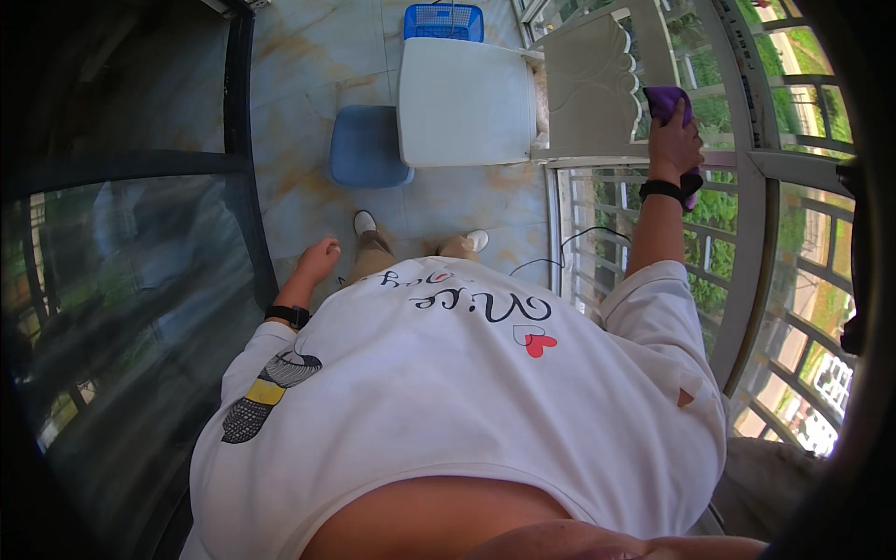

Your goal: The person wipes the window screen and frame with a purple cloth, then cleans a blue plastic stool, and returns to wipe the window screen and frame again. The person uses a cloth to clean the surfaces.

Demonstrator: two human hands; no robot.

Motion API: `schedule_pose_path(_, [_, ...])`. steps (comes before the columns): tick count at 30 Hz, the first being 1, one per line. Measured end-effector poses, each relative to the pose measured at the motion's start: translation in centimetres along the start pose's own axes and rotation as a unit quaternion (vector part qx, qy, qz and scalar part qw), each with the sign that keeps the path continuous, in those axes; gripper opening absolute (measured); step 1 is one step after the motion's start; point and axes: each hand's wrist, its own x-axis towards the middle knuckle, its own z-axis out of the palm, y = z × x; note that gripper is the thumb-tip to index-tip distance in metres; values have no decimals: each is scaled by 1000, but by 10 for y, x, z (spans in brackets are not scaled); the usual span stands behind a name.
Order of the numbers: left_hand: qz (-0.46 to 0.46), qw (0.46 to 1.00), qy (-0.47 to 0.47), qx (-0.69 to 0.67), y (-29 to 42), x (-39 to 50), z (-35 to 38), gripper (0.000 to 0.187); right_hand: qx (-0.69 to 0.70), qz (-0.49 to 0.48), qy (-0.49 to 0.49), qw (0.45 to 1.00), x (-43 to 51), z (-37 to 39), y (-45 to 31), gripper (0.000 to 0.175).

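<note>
My right hand (676,145) is raised at the upper right, its fingers spread over a purple cloth (665,102). The cloth lies against the window frame (717,159), beside the scalloped edge of a white panel (588,87); part of it shows below my wrist. A black band circles that wrist. My left hand (320,259) hangs low at my side, near the dark-framed glass door (260,231), with its fingers curled. Nothing shows in it, though its palm side is hidden. A dark watch is on the left wrist.
A white tabletop (465,101) stands ahead, with a blue stool (372,147) at its left side and a blue plastic basket (444,22) behind it. A black cable (562,262) runs near the window at right. Barred windows line the right side; the floor is marbled tile.
</note>
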Motion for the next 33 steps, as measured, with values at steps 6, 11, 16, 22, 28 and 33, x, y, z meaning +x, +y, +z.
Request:
schedule_pose_path(6, [-72,993,-27,-89,-173,-32,-26,41,50,37,-31,998,-26,15,23,66])
schedule_pose_path(11, [-158,981,0,-110,-272,-41,-69,35,81,120,-95,985,-20,51,44,74])
schedule_pose_path(16, [-198,945,23,-259,-282,-32,-98,30,109,30,-202,973,30,89,93,75])
schedule_pose_path(22, [-167,928,28,-333,-255,2,-111,37,149,222,-139,954,15,89,43,74])
schedule_pose_path(28, [-107,987,-26,-116,-208,-1,-147,38,153,95,-160,971,-102,87,-137,64])
schedule_pose_path(33, [-94,993,22,-64,-184,7,-182,37,395,-138,-517,747,-211,63,-298,62])
